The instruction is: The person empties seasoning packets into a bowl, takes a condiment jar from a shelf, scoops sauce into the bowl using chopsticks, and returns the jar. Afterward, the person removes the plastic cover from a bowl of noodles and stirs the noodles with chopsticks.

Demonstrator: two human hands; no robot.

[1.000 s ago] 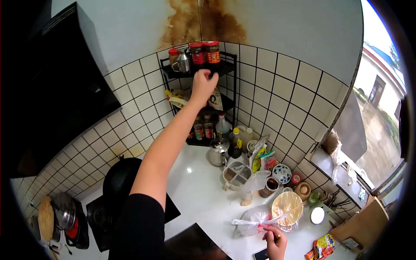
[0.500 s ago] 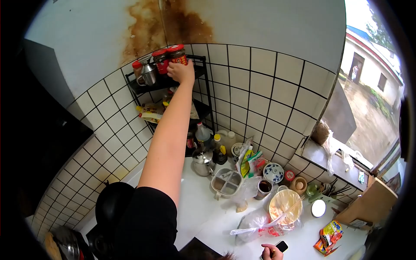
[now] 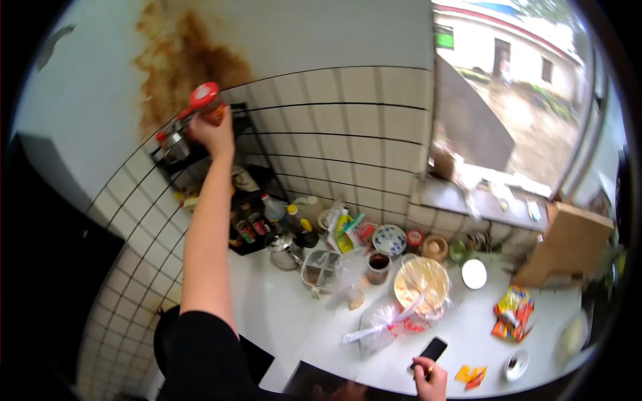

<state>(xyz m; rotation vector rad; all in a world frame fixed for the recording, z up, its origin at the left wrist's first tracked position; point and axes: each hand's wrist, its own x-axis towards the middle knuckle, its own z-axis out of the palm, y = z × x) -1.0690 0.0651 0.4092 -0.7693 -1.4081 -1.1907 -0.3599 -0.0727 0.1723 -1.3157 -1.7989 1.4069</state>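
My left hand [image 3: 214, 134] is closed around a red-lidded glass jar [image 3: 206, 100], raised above the top of the black corner shelf [image 3: 257, 144]. Beside that hand, a metal cup [image 3: 176, 146] stands on the top tier, and another red lid shows partly behind my fingers. My right hand [image 3: 430, 381] is low over the white counter, its fingers curled together at the near edge of a black phone [image 3: 433, 349]. Something small shows between those fingers, too small to name.
A metal kettle [image 3: 283, 251], a divided seasoning box [image 3: 321, 269], a dark-filled jar [image 3: 378, 266] and a plastic-covered bowl [image 3: 421, 284] stand on the counter. Further right are a white bowl [image 3: 474, 274], an orange packet [image 3: 513, 314] and a cardboard piece [image 3: 568, 247].
The red-lidded jar has come up off the shelf in my left hand. My view has turned right, showing more of the counter. My right hand remains by the phone.
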